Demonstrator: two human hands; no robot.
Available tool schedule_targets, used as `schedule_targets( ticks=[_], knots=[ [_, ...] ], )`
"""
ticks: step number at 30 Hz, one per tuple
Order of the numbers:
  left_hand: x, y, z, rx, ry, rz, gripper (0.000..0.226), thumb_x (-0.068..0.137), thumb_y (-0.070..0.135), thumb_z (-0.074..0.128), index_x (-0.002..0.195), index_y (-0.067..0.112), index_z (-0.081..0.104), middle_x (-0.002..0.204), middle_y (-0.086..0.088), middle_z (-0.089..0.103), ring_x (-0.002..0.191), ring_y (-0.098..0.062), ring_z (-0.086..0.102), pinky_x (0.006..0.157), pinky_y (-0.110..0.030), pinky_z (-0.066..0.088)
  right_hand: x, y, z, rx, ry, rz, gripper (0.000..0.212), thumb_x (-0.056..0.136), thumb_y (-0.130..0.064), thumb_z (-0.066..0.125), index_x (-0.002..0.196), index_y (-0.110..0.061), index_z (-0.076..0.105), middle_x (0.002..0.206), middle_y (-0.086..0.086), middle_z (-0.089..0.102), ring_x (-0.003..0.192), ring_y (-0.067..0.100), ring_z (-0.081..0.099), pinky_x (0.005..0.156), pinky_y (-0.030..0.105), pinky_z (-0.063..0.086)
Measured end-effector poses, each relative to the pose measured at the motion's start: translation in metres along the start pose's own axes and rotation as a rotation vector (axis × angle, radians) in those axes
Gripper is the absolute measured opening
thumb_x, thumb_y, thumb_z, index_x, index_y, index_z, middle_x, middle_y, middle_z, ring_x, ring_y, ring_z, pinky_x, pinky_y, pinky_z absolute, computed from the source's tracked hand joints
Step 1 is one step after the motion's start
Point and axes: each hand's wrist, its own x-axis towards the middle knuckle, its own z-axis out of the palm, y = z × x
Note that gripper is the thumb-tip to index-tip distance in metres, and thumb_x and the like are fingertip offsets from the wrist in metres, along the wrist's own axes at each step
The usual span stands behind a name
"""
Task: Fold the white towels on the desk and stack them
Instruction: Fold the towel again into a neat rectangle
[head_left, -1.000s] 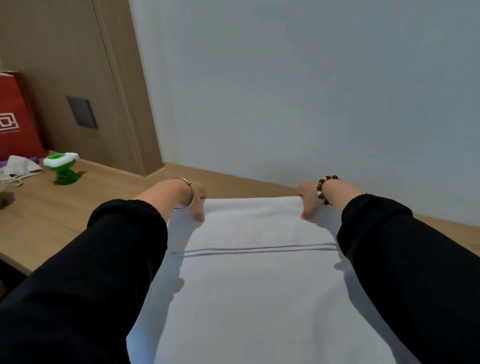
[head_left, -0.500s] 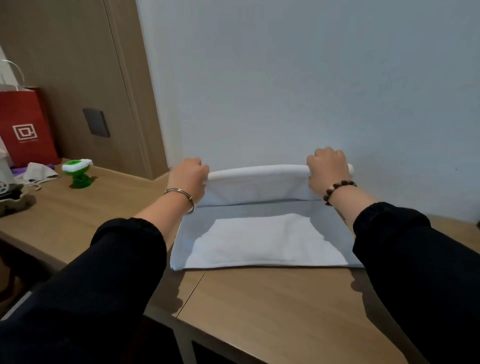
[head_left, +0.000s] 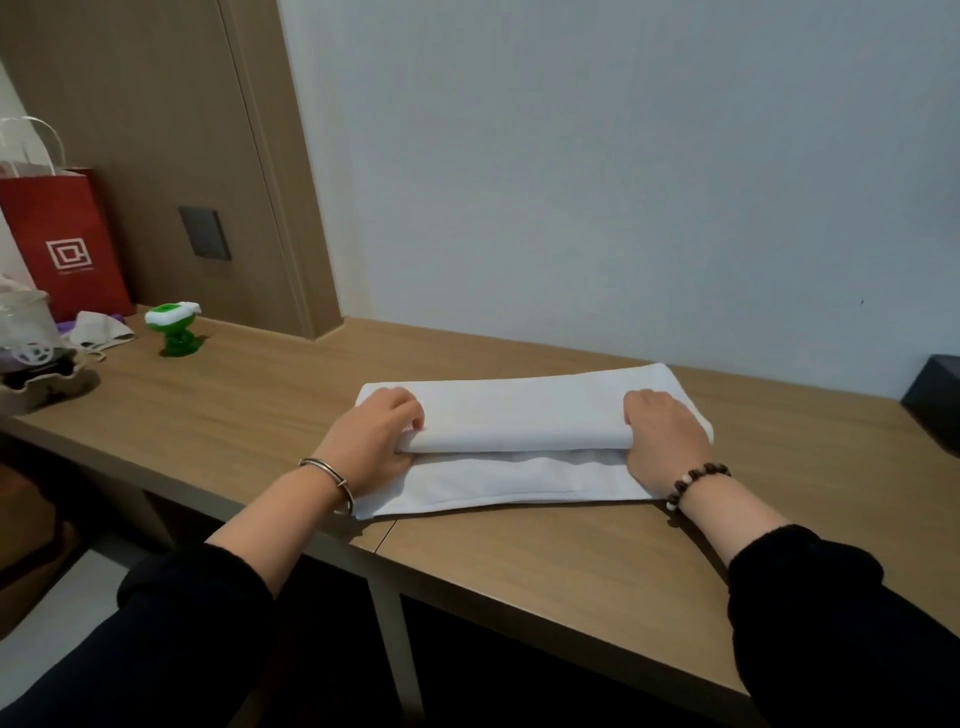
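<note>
A white towel (head_left: 519, 410) lies on the wooden desk (head_left: 249, 410) close to the wall, folded into a long flat strip with a lower layer showing along its near edge. My left hand (head_left: 376, 441) grips the left end of the upper fold, fingers curled over it. My right hand (head_left: 662, 436) grips the right end the same way. Only this one towel is in view.
At the desk's left end stand a red paper bag (head_left: 62, 244), a small green and white gadget (head_left: 174, 327), a crumpled white mask (head_left: 98, 327) and a clear lidded container (head_left: 28, 332). A dark box (head_left: 935, 400) sits at the right edge. The desk's front edge runs just below my wrists.
The towel's far edge, lifted in both hands half a second ago, has come toward me and down, so the towel now lies folded over itself on the desk.
</note>
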Motion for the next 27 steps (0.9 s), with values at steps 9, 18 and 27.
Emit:
schedule_targets(
  ticks=[9,18,27],
  knots=[
    [-0.017,0.005,0.012,-0.105,-0.177,-0.206,0.015,0.087,0.025,0.055,0.100,0.029,0.049,0.122,0.006,0.061,0.101,-0.022,0.058,0.081,-0.037,0.048,-0.002,-0.025,-0.012,0.095,-0.263,-0.102,0.049,0.086,-0.014,0.053,0.132,-0.025,0.041,0.140,-0.003,0.043,0.131,0.018,0.036,0.116,0.039,0.011],
    [-0.024,0.011,0.010,-0.112,-0.126,-0.183,0.017,0.088,0.025,0.053,0.104,0.027,0.052,0.122,0.006,0.059,0.102,-0.021,0.056,0.079,-0.037,0.048,0.002,-0.088,0.001,0.093,-0.293,-0.231,0.053,0.093,-0.008,0.042,0.142,-0.030,0.037,0.150,-0.007,0.036,0.136,0.017,0.034,0.109,0.035,0.030],
    [-0.005,0.018,-0.006,0.011,-0.149,-0.274,0.021,0.091,0.022,0.053,0.111,0.020,0.052,0.099,-0.004,0.064,0.084,-0.029,0.055,0.063,-0.031,0.038,0.010,-0.088,-0.018,0.105,-0.328,-0.167,0.042,0.092,-0.018,0.045,0.133,-0.028,0.048,0.130,0.000,0.057,0.114,0.025,0.054,0.091,0.033,0.044]
  ],
)
